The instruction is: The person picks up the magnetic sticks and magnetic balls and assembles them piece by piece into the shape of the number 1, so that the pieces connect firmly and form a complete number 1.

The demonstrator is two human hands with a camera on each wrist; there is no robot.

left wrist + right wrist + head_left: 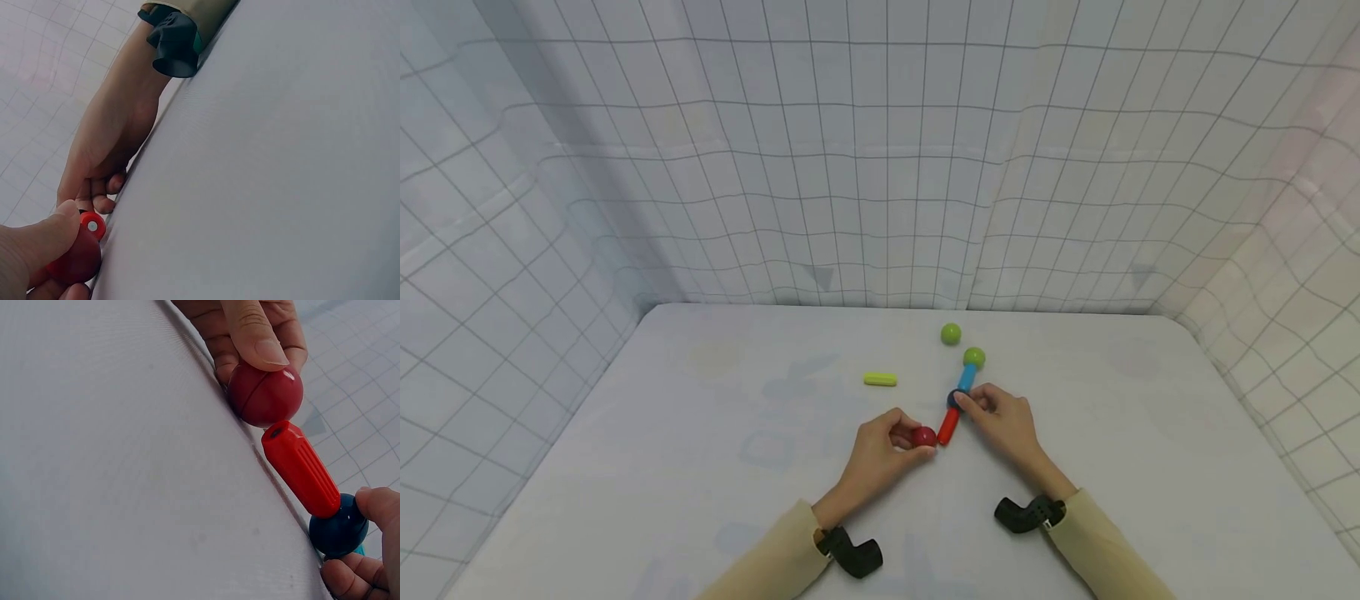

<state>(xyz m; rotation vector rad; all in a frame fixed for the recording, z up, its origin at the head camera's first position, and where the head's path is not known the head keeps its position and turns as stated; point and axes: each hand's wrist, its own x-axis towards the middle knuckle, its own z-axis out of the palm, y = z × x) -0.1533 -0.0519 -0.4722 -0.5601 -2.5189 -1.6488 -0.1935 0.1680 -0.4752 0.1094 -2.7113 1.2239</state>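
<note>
On my screen, the left hand (878, 447) pinches one red ball (924, 436) and the right hand (1009, 427) pinches one dark ball (339, 525). Between the hands I see one red rod (301, 469), joined to the dark ball. Beyond the right hand are one blue rod (967, 377) and two green balls (974, 357), one joined, one loose; beyond the left hand, one yellow rod (880, 379).

A dark red ball (265, 397), dark blue ball (337, 530) and two light green balls (951, 334) were noted, with a bright red rod (301, 470), light blue rod (967, 377) and yellow-green rod (880, 379). The sheeting (887, 179) was white with a grey grid, the tabletop (1112, 417) white, the sleeves (775, 557) beige.
</note>
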